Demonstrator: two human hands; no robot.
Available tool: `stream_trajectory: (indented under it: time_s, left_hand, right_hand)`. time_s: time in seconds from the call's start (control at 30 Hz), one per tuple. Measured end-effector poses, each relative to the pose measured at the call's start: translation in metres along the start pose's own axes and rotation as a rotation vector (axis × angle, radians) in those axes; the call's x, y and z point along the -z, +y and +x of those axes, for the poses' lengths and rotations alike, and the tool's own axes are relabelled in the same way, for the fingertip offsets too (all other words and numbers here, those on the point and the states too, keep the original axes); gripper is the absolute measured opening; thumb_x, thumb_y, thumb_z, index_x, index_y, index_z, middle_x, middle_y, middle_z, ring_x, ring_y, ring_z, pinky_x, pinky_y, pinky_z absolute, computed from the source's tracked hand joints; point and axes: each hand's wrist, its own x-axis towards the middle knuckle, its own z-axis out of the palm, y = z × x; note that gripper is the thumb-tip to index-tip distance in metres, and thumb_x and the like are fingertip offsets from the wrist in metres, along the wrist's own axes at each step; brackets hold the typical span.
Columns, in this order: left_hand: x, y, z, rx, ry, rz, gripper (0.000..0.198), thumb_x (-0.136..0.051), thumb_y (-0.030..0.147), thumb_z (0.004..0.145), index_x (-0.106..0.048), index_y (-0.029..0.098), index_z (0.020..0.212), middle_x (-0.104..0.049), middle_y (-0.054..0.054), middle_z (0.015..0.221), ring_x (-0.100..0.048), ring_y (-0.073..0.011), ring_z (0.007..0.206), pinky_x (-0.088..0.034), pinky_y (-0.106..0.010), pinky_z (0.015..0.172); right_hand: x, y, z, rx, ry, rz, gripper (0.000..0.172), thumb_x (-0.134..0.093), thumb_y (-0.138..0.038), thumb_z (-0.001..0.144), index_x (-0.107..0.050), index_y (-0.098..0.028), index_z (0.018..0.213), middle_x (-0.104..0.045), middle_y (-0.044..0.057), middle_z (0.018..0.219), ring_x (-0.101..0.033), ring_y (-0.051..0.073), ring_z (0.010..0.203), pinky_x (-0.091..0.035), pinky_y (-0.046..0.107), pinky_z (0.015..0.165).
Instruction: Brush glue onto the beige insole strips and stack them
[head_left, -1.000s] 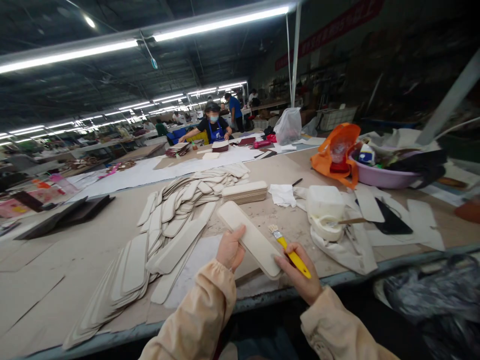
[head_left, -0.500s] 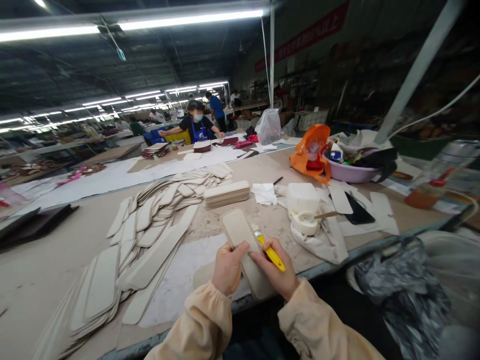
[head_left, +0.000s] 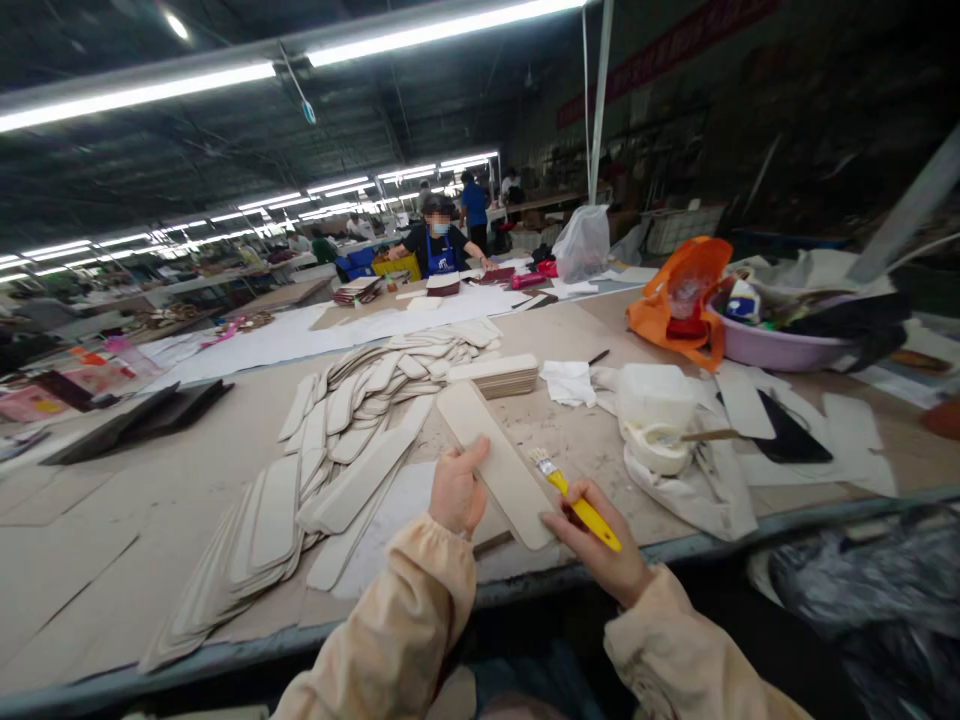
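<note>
My left hand [head_left: 459, 488] grips a long beige panel with rounded corners [head_left: 499, 470] by its left edge, thumb on top. The panel is held tilted above the table's front edge. My right hand [head_left: 600, 535] is closed around a yellow-handled paintbrush [head_left: 589, 515], its pale bristles pointing up and left. A fingertip of that hand touches the panel's lower right corner. Beyond the panel lies a neat stack of similar pieces [head_left: 499, 376]. To the left spreads a large fanned heap of beige pieces [head_left: 277, 510]. A white tub of pale paste [head_left: 664, 447] stands to the right with a stick in it.
An orange bag [head_left: 679, 300] and a lilac basin [head_left: 780, 345] filled with items stand at the back right. A black flat object [head_left: 795, 430] lies among beige scraps. Dark boards [head_left: 142, 425] rest at left. Across the table a masked person [head_left: 439, 245] works.
The panel has turned flatter and swung up to the left, with my right hand shifting to its lower corner. The brush stays in my right hand. My view has turned left.
</note>
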Motion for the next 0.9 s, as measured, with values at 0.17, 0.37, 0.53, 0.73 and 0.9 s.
stream_trajectory:
  time_s: [0.17, 0.37, 0.53, 0.73, 0.9]
  left_hand:
    - [0.008, 0.007, 0.008, -0.011, 0.044, -0.065, 0.024, -0.078, 0.015, 0.062, -0.069, 0.012, 0.084, -0.074, -0.002, 0.079, -0.068, -0.0145, 0.073, -0.051, -0.031, 0.088]
    - [0.018, 0.016, 0.014, -0.036, 0.028, -0.088, 0.024, -0.075, 0.018, 0.069, -0.068, 0.014, 0.091, -0.074, -0.003, 0.084, -0.068, -0.0149, 0.076, -0.051, -0.030, 0.086]
    - [0.025, 0.045, 0.027, -0.126, -0.001, -0.069, 0.026, -0.078, 0.027, 0.068, -0.068, 0.016, 0.090, -0.073, -0.002, 0.082, -0.068, -0.0144, 0.075, -0.052, -0.028, 0.081]
    - [0.025, 0.063, 0.026, -0.178, -0.021, -0.048, 0.023, -0.081, 0.029, 0.064, -0.070, 0.015, 0.079, -0.072, -0.003, 0.073, -0.066, -0.0142, 0.065, -0.051, -0.026, 0.069]
    - [0.030, 0.062, 0.027, -0.195, 0.028, -0.087, 0.029, -0.085, 0.024, 0.056, -0.069, 0.015, 0.079, -0.072, 0.000, 0.072, -0.064, -0.0118, 0.065, -0.049, -0.023, 0.067]
  right_hand:
    - [-0.004, 0.001, 0.000, -0.004, 0.001, 0.070, 0.036, -0.074, -0.032, 0.076, -0.042, -0.025, 0.089, -0.056, -0.003, 0.083, -0.050, 0.012, 0.065, -0.044, 0.024, 0.061]
    - [-0.005, 0.002, -0.002, -0.006, -0.021, 0.053, 0.035, -0.074, -0.032, 0.076, -0.042, -0.025, 0.089, -0.056, -0.003, 0.083, -0.051, 0.011, 0.065, -0.044, 0.023, 0.060]
    - [-0.003, 0.008, -0.005, -0.027, -0.020, 0.010, 0.035, -0.074, -0.034, 0.075, -0.044, -0.024, 0.090, -0.057, -0.001, 0.085, -0.054, 0.013, 0.069, -0.046, 0.024, 0.061]
    - [-0.010, 0.005, -0.007, 0.026, 0.055, -0.029, 0.036, -0.074, -0.040, 0.073, -0.045, -0.023, 0.084, -0.058, 0.000, 0.082, -0.056, 0.014, 0.069, -0.046, 0.023, 0.059]
    - [-0.017, -0.007, -0.010, 0.019, 0.101, -0.068, 0.038, -0.074, -0.046, 0.072, -0.045, -0.024, 0.084, -0.058, 0.001, 0.082, -0.057, 0.015, 0.071, -0.047, 0.022, 0.057]
